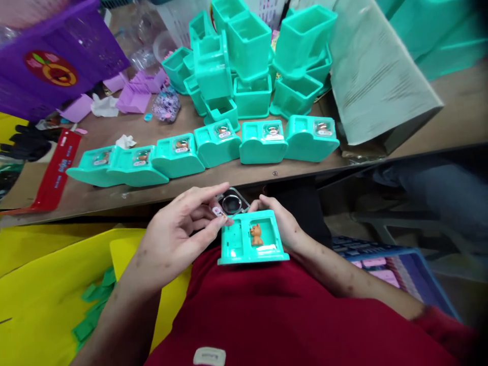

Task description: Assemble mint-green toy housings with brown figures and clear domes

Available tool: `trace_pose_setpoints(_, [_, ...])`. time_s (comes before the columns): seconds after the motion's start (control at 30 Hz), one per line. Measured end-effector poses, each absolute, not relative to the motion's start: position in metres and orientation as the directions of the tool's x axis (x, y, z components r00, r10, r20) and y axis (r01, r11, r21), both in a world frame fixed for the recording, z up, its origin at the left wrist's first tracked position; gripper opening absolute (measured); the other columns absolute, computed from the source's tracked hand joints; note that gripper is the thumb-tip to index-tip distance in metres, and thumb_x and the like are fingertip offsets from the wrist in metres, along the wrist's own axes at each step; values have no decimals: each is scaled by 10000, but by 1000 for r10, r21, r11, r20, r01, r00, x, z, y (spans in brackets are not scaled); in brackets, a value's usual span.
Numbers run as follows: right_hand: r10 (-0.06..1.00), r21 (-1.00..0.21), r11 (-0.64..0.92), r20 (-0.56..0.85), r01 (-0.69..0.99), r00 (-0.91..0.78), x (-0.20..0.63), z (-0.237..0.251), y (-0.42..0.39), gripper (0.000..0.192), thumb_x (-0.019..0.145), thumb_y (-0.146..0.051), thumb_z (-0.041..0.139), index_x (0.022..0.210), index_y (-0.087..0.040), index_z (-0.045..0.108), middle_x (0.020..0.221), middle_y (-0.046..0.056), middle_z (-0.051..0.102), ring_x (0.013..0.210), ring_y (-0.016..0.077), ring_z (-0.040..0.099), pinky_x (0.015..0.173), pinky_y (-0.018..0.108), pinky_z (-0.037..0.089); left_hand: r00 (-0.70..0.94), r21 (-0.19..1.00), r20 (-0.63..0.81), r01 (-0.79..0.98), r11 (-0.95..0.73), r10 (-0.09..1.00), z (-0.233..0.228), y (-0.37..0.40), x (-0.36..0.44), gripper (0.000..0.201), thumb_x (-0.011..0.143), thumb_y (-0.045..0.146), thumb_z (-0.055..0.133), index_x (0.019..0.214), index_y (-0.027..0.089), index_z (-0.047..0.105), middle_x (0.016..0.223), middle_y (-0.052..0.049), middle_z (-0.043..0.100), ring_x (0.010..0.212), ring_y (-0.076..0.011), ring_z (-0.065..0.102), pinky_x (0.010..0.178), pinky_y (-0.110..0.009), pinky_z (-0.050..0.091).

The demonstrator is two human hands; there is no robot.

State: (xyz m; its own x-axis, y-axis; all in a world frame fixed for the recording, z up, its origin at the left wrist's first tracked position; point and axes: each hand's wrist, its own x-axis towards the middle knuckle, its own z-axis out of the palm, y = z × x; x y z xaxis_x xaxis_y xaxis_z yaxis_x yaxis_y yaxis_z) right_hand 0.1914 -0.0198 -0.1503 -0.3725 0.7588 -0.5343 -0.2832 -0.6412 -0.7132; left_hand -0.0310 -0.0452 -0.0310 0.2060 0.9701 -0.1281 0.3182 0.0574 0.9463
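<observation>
Over my lap, my right hand [284, 223] grips a teal plastic toy box [236, 244] by its right side. A small orange animal figure [256, 235] stands in the box's open right compartment. My left hand [183, 229] pinches a clear square cover with a round lens [232, 204] just above the box's top left corner. A small pink-and-white sticker [218, 211] sits at my left fingertips. On the wooden table [247, 173] in front of me lies a row of several closed teal boxes [263, 142], each with a figure under a clear window.
A heap of empty teal box shells [247, 66] sits behind the row. Purple basket [57, 56] and lilac parts [133, 96] are at the back left, a grey bag [373, 76] at the right. A yellow bin [46, 290] with green scraps stands at my left, a blue crate [400, 264] at my right.
</observation>
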Motion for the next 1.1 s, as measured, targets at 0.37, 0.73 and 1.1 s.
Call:
trace_pose_setpoints(0.37, [933, -961, -275, -263, -16, -245, 191, -131, -3, 438, 1023, -429, 514, 714, -209, 734, 729, 29, 704, 735, 181, 650, 702, 303, 496, 223, 882, -183, 467, 60, 957, -32, -56, -15, 373, 982, 369, 805, 1343, 309, 733, 1109, -26, 739, 921, -184, 778, 846, -293, 707])
trace_pose_setpoints(0.73, [927, -957, -290, -275, -20, -253, 192, -140, -2, 461, 1036, -474, 527, 725, -214, 747, 724, 30, 695, 730, 184, 640, 700, 315, 498, 224, 879, -325, 431, 205, 919, -63, -53, -5, 325, 968, 457, 823, 1212, 262, 735, 1096, -34, 810, 993, -218, 796, 829, -297, 648])
trace_pose_setpoints(1.1, [921, -950, -311, -294, -26, -255, 196, -138, -1, 447, 1044, -429, 511, 736, -207, 746, 724, 24, 680, 750, 182, 671, 698, 299, 505, 305, 900, -370, 352, 257, 878, -61, -44, -6, 306, 962, 438, 832, 1181, 242, 749, 993, -20, 775, 918, -183, 746, 813, -281, 609])
